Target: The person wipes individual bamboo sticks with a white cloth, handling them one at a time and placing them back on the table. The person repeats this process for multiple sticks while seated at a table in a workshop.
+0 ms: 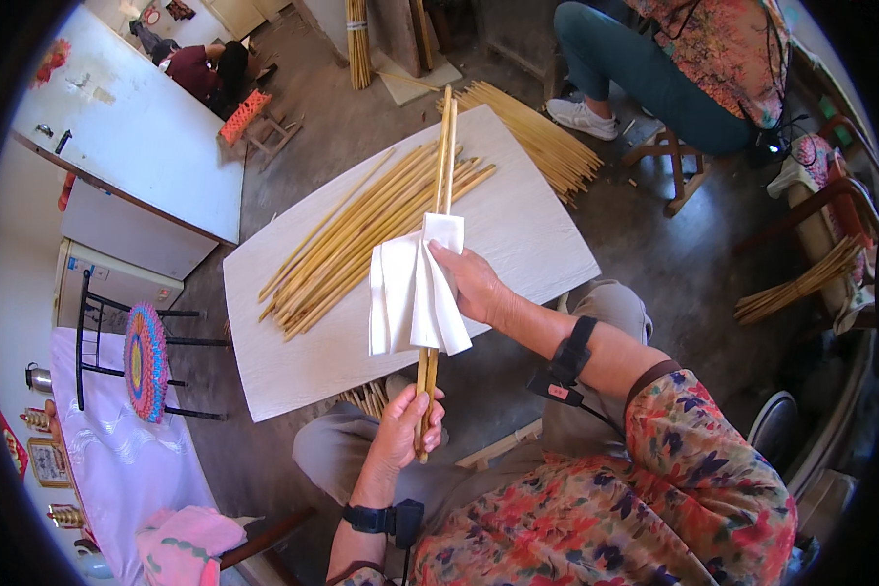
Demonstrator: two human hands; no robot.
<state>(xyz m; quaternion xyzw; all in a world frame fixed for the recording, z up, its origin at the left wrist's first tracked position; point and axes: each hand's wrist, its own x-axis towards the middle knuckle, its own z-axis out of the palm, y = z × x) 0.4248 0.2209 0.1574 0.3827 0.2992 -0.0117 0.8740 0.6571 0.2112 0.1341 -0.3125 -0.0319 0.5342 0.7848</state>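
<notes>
Two long, slender yellowish canes [443, 165], probably bamboo or reed, stand out in front of me, side by side. Their lower ends are gripped by my left hand [403, 428] near my knees. Higher up, my right hand [472, 282] pinches a folded white cloth [417, 293] against the canes, and the cloth's pleats hang down over their middle. Part of the canes is hidden under the cloth. Beneath lies a white board [322, 373] bearing a loose row of similar canes [359, 234], slanting up to the right.
A pile of canes [535, 139] rests beyond the board's far edge. Tied bundles stand at the back [357, 44] and lie at right [806, 282]. A seated person [652, 73] is at upper right, another [198, 69] at upper left. A black-framed chair [146, 359] stands left.
</notes>
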